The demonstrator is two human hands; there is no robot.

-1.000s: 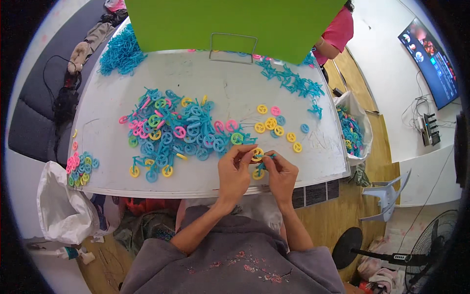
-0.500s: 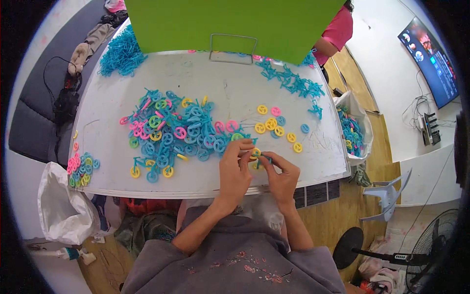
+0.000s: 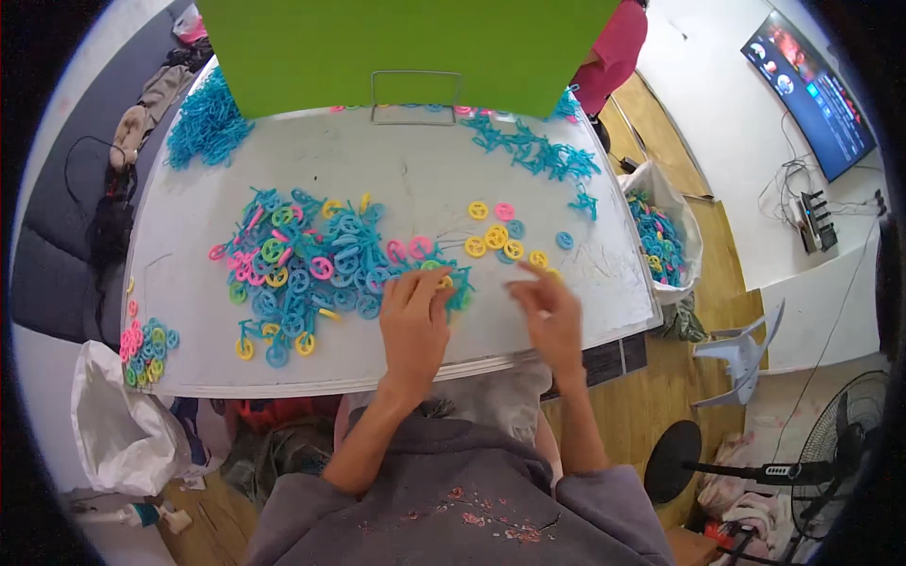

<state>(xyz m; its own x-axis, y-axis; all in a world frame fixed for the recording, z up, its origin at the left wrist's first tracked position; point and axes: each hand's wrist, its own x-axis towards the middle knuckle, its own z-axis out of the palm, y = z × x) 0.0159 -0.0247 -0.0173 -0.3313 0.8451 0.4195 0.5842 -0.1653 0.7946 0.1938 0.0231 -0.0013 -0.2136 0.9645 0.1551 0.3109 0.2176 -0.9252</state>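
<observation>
My left hand [image 3: 415, 316] is over the middle of the white table, its fingertips closed on a teal plastic toy frame [image 3: 462, 286] with a yellow wheel [image 3: 444, 281] at my fingers. A green wheel shows just beyond my fingertips, and part of the toy is hidden behind them. To the right, my right hand [image 3: 550, 316] hovers apart from it, its fingers smeared by motion. Beyond that hand lie loose yellow wheels [image 3: 495, 236], a pink wheel [image 3: 505, 212] and blue wheels [image 3: 564, 241]. Left of my left hand spreads a heap of teal frames with coloured wheels [image 3: 302, 259].
Teal frames are piled at the far left [image 3: 208, 123] and strewn at the far right [image 3: 538, 151]. A green panel [image 3: 396, 57] stands across the back. Small wheels [image 3: 148, 349] sit at the left edge. A white sack [image 3: 684, 217] of toys stands right; another person [image 3: 613, 57] is behind.
My hands, together at the small toy before, are now apart; the right one has drawn away to the right. The left stays with the toy. The whole view has shifted slightly.
</observation>
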